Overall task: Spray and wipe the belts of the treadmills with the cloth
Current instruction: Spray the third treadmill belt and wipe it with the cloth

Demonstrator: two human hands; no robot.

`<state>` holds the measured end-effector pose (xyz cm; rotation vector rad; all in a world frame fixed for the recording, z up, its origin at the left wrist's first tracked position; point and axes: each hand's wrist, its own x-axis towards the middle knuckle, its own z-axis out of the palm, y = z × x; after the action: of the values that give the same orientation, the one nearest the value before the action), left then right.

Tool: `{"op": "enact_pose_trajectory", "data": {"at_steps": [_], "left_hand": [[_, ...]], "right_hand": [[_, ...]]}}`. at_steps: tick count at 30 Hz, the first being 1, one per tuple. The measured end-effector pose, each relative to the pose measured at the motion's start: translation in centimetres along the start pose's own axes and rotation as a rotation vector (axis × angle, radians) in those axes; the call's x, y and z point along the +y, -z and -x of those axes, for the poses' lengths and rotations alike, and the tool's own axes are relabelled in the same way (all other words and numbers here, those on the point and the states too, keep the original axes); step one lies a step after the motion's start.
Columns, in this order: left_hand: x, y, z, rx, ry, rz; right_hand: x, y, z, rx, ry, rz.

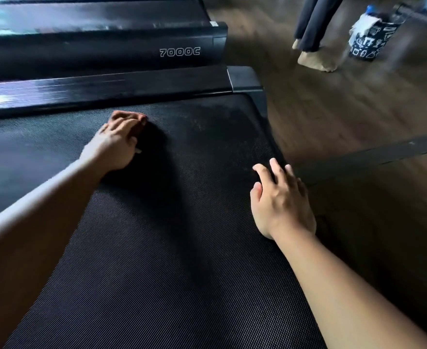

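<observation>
**Wiping stage, head view.** The left hand (116,144) is gripping a bunched dark cloth (129,117) and pressing it onto the belt (182,248), close under the far rail (106,91); the fingers are curling over the bunch, probably so that it is not slipping while dragging across the textured weave. The right hand (281,200) is lying spread and empty at the belt's end, beside the floor (358,109) and well apart from the left; it is seemingly bracing the leaning body, though contact with the belt cannot be confirmed. Neither hand is holding a sprayer, so the step in hand is judged to be wiping, not spraying. The next treadmill (106,54) is bearing "7000C" (179,52) in outlined white characters on its side; the patterned bag (373,39) on the floor is showing white figures on black, none readable as words; a blue-capped item above it is too blurred to identify.
</observation>
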<state>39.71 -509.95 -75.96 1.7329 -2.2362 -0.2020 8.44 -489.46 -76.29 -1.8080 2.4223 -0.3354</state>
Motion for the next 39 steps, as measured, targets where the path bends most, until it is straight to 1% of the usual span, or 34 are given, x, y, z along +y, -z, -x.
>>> {"op": "enact_pose_trajectory", "data": {"at_steps": [2, 3, 5, 10, 12, 15, 17, 20, 22, 25, 27, 30, 32, 35, 39], "left_hand": [[0.2, 0.2, -2.2, -0.027, 0.108, 0.009], [1.1, 0.2, -3.1, -0.035, 0.121, 0.013], [3.5, -0.4, -4.9, -0.056, 0.089, 0.032], [11.0, -3.9, -8.9, -0.131, -0.108, 0.047], [14.3, -5.2, -8.9, -0.135, -0.242, 0.058], [18.8, -5.9, -6.3, -0.151, -0.472, 0.046], [19.5, -5.5, -4.3, -0.181, -0.532, 0.038], [17.7, -4.3, -1.0, -0.232, -0.552, 0.047], [15.0, -3.0, 1.7, -0.199, -0.587, 0.058], [9.5, -1.0, 4.2, -0.154, -0.564, 0.041], [6.9, -0.3, 3.5, -0.113, -0.435, 0.02], [6.8, -0.7, 0.3, -0.029, -0.202, 0.019], [8.7, -1.3, -1.6, -0.021, -0.135, 0.005], [11.6, -2.5, -3.2, -0.026, -0.138, 0.022], [14.5, -3.4, -1.6, -0.079, -0.293, 0.008]], "right_hand": [[-0.1, -0.1, 0.1, 0.007, -0.003, 0.015], [-0.1, -0.2, 0.1, 0.012, 0.0, 0.022], [-0.1, -0.2, 0.1, 0.016, 0.001, 0.028], [0.0, -0.1, 0.0, 0.0, 0.0, 0.015], [0.1, -0.2, 0.0, 0.004, 0.003, 0.017], [0.1, -0.1, -0.1, -0.004, -0.001, 0.002], [0.1, 0.1, -0.1, -0.001, -0.001, -0.01], [0.1, 0.3, -0.1, -0.03, 0.006, -0.038], [0.2, 0.3, -0.2, -0.044, 0.001, -0.04], [0.2, 0.1, -0.1, -0.018, 0.005, -0.035], [0.2, 0.0, 0.0, -0.007, 0.01, -0.031], [0.2, -0.1, -0.1, -0.001, 0.012, -0.028], [0.2, -0.2, -0.1, 0.0, 0.011, -0.031], [0.1, -0.1, -0.1, -0.009, 0.005, -0.043], [0.2, 0.1, -0.2, -0.018, -0.002, -0.075]]}}
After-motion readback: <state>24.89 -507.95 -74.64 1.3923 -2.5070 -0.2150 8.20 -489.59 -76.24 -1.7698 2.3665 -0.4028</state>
